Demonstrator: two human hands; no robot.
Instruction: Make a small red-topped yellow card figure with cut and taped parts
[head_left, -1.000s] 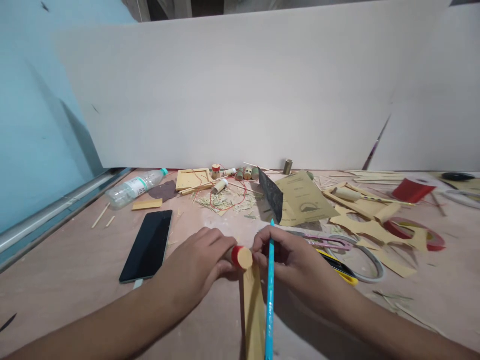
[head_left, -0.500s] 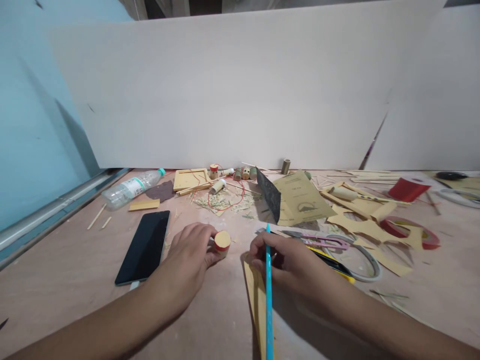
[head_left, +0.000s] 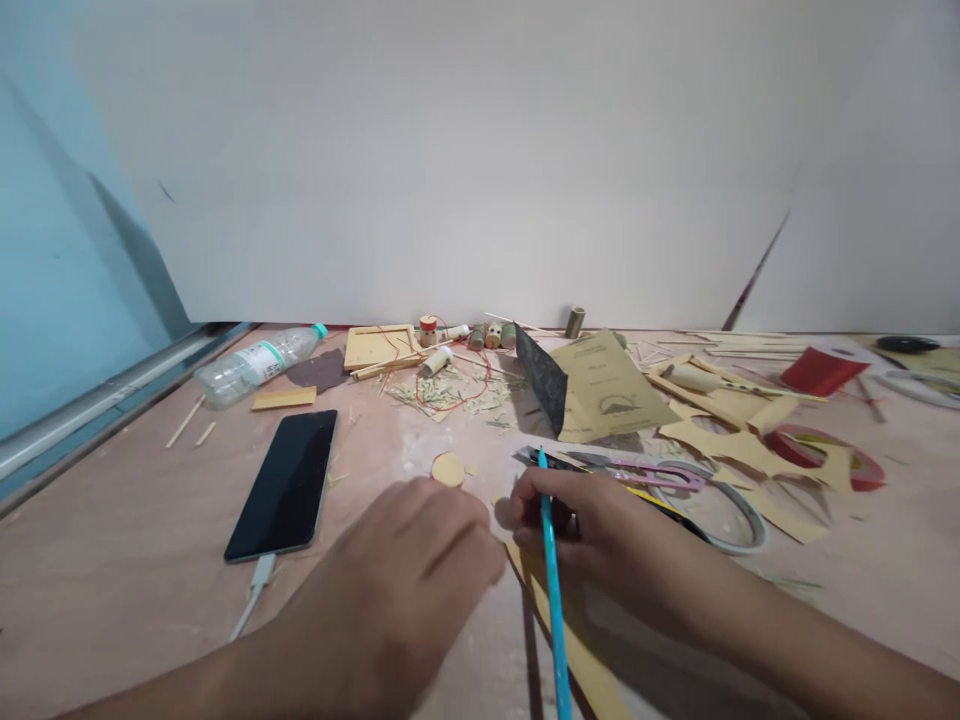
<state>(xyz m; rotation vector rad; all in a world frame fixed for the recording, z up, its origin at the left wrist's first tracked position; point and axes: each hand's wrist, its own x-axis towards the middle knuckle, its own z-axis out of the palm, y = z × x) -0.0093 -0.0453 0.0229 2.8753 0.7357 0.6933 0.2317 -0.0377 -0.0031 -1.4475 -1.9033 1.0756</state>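
Note:
In my right hand (head_left: 574, 520) is a slim turquoise pen (head_left: 555, 600), its pointed end facing away from me and its long body running toward me. Below that hand lies a strip of yellowish card (head_left: 585, 650). My left hand (head_left: 427, 560) is over the table, slightly blurred, with its back toward me and the fingertips hidden. Just beyond its knuckles stands a small cylinder with a pale round top and red rim (head_left: 448, 468); the hand covers most of it, and any contact is hidden.
A phone (head_left: 285, 485) with a white cable lies left, near a plastic bottle (head_left: 259, 365). Sandpaper (head_left: 607, 390), a cutter (head_left: 637, 490), pink-handled scissors (head_left: 667, 474) and red tape (head_left: 862, 465) lie right. Wood shavings (head_left: 442, 393) and small painted figures (head_left: 428, 332) are farther back.
My left hand has let go of the red-rimmed cylinder's side and moved right and toward me, in front of it. My right hand still holds the pen, nearly unmoved. The view has tilted down slightly.

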